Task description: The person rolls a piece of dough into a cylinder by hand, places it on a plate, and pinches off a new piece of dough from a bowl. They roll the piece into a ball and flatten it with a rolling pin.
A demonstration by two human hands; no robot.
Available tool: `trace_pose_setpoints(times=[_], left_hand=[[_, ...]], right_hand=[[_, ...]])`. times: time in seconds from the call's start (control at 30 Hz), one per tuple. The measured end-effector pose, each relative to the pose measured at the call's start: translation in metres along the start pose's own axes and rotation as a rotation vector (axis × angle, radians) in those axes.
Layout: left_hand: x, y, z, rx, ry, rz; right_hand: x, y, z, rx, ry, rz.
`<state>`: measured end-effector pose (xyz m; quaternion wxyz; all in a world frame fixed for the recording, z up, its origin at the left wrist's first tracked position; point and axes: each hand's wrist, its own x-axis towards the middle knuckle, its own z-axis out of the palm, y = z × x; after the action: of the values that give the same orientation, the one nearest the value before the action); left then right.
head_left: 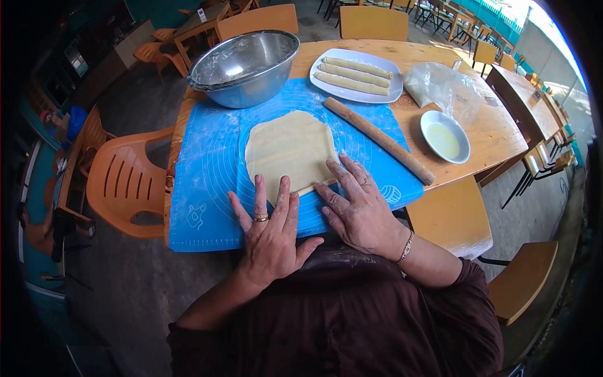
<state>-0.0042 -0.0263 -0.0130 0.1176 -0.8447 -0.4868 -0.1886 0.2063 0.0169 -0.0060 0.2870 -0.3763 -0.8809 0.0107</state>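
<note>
A thin sheet of pale dough (pixel 289 147) lies flat on the blue mat (pixel 213 232). Its near edge, toward the right, looks slightly folded or rolled. My left hand (pixel 270 232) has its fingers spread, with fingertips at the near edge of the dough. My right hand (pixel 358 210) rests at the dough's lower right edge, fingers apart and fingertips touching it. Both hands are dusted with flour. To the right of the dough, a wooden rolling pin (pixel 380 141) lies diagonally across the mat.
A large metal bowl (pixel 248 85) stands at the back left. Behind the mat, a white plate (pixel 392 91) holds three dough rolls (pixel 355 76). A small bowl of pale liquid (pixel 446 138) and a plastic bag (pixel 443 88) are at the right. Orange chairs (pixel 125 176) surround the table.
</note>
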Motion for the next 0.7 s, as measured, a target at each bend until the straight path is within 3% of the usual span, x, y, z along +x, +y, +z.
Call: trace_pose_setpoints(times=[0.7], left_hand=[[0.0009, -0.0025, 0.0047, 0.075, -0.003, -0.082]], right_hand=[[0.0032, 0.0067, 0.0072, -0.014, -0.012, 0.077]])
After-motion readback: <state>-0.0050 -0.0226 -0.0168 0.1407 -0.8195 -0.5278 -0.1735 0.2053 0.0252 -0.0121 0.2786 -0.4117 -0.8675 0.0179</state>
